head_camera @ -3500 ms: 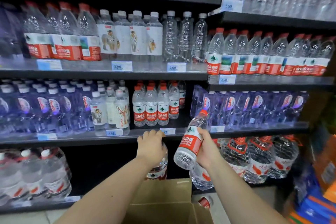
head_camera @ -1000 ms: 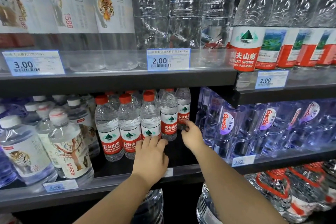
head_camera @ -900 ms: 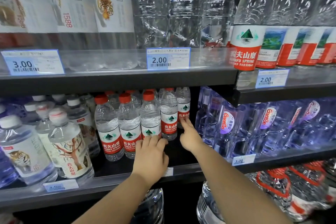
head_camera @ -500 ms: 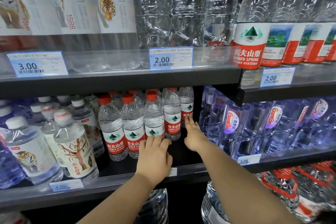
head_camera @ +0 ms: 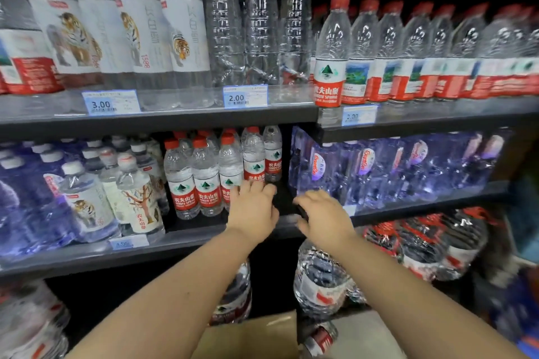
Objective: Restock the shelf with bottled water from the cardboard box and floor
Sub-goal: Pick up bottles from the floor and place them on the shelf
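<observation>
Pulled back since half a second ago: right hand (head_camera: 323, 217) off the rear bottle, now at the shelf (head_camera: 87, 253) lip, fingers (head_camera: 306, 198) curled, holding nothing. Left hand (head_camera: 252, 210) spread flat, empty, fingertips touching the front small red-capped bottles (head_camera: 204, 178). Standing tight in rows, gap open at right beside the blue shrink-wrapped pack (head_camera: 379, 169). Likely risks: nudging the front row over with the left hand; dragging a sleeve-less forearm across it when dropping toward the cardboard box (head_camera: 250, 338) and the loose bottle (head_camera: 318, 338) on the floor.
</observation>
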The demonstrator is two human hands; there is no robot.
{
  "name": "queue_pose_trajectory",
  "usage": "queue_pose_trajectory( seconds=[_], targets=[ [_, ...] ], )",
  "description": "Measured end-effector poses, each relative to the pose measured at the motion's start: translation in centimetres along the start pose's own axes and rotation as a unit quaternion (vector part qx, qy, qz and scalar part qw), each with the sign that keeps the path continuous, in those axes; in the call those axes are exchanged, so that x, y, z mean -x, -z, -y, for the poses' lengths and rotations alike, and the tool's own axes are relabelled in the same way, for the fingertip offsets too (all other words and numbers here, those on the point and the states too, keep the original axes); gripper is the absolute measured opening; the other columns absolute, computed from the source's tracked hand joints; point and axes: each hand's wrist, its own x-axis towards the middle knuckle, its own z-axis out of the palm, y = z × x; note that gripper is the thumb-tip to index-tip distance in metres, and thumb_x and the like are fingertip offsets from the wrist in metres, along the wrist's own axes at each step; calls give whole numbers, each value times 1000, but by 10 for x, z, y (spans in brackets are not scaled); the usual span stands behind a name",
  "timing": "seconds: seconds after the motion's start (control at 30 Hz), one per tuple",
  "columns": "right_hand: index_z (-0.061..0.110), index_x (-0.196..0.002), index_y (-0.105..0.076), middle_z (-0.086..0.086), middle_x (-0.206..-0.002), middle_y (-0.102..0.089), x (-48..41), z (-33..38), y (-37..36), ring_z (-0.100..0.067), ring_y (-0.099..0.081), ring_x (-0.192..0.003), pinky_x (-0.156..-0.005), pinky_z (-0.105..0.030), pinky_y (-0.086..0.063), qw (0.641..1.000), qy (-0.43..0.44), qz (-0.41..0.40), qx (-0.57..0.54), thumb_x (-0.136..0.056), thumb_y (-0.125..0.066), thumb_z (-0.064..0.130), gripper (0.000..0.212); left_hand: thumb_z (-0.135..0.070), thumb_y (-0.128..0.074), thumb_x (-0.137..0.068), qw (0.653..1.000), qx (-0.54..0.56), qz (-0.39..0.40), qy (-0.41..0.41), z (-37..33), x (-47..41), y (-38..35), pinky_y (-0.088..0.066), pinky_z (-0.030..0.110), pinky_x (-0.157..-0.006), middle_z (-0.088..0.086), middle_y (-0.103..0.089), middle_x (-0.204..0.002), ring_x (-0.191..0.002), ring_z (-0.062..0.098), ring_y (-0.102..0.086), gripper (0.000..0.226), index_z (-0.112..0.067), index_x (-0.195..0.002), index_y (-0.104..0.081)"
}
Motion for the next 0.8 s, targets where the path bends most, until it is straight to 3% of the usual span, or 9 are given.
queue_pose_trajectory(
  seconds=[0.17,0.3,0.43,0.53,0.8],
  targets=[
    [13,-96,-66,-9,-95,-67,106,-37,20,-34,-60,-91,-79,-39,-53,997,-39,-36,47,-68,-69,21,29,-37,-52,-84,998,29,31,-54,-85,45,-10,-31,43,-96,1,-53,-118,-116,27,-43,37,-26,-119,-54],
    [11,-87,-68,-13,-89,-67,196,-82,11,-35,-64,-85,-80,-39,-53,995,-92,-17,46,-67,-69,25,25,-39,-53,-85,991,42,90,-88,-148,83,-49,-32,42,-96,4,-52,-122,-120,29,-42,41,-23,-122,-51],
    [13,-109,-66,-14,-114,-63,278,-121,-25,-36,-54,-112,-93,-40,-47,975,-208,78,-1,-78,-63,24,34,-37,-50,-88,979,49,167,-108,-195,131,-114,-32,43,-98,4,-51,-129,-124,28,-40,42,-23,-128,-50],
    [18,-119,-62,-9,-122,-60,332,-143,-66,-34,-52,-116,-93,-38,-46,952,-280,121,-26,-81,-62,26,39,-37,-50,-87,961,53,234,-136,-223,165,-166,-30,44,-105,5,-52,-131,-126,28,-40,42,-25,-128,-51],
    [26,-133,-52,2,-140,-51,450,-175,-190,-20,-44,-128,-103,-31,-37,863,-447,218,-89,-88,-62,31,47,-33,-56,-85,901,72,357,-234,-281,224,-292,-27,39,-101,-1,-53,-127,-121,25,-44,43,-27,-128,-51]
  ],
)
